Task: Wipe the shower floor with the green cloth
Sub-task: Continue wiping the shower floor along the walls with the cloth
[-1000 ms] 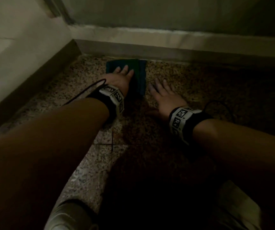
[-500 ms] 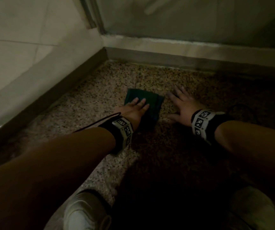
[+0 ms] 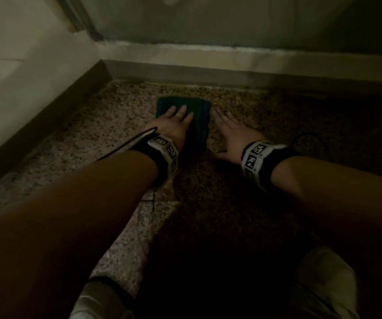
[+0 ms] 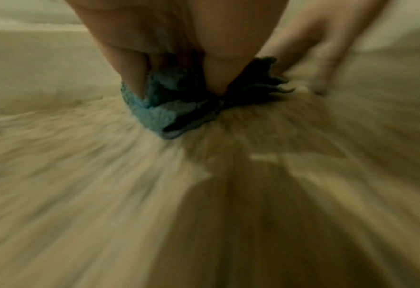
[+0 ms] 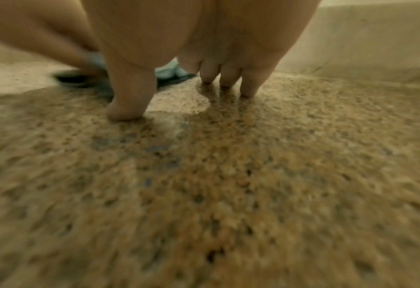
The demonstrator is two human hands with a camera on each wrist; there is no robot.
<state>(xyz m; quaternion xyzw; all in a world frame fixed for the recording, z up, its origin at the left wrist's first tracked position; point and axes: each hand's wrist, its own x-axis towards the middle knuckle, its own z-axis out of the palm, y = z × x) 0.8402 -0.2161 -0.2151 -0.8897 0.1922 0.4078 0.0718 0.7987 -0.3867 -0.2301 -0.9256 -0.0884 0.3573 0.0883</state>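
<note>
The folded green cloth (image 3: 199, 111) lies flat on the speckled shower floor (image 3: 107, 127), close to the back kerb. My left hand (image 3: 174, 120) presses on it with straight fingers; in the left wrist view the cloth (image 4: 154, 115) bunches under the palm and the floor is streaked with motion blur. My right hand (image 3: 231, 130) rests flat on the bare floor just right of the cloth, fingers spread. The right wrist view shows its fingertips (image 5: 248, 89) and thumb on the stone, with the cloth (image 5: 169, 72) behind them.
A pale raised kerb (image 3: 231, 56) runs along the back and a tiled wall (image 3: 12, 77) with a dark skirting closes the left. The corner sits at the upper left. My shoes (image 3: 100, 298) stand at the bottom edge. A dark cable (image 3: 309, 139) loops near my right wrist.
My left hand pulled the cloth back toward me, then pushed it forward again toward the back kerb. The right hand stayed flat on the floor beside it.
</note>
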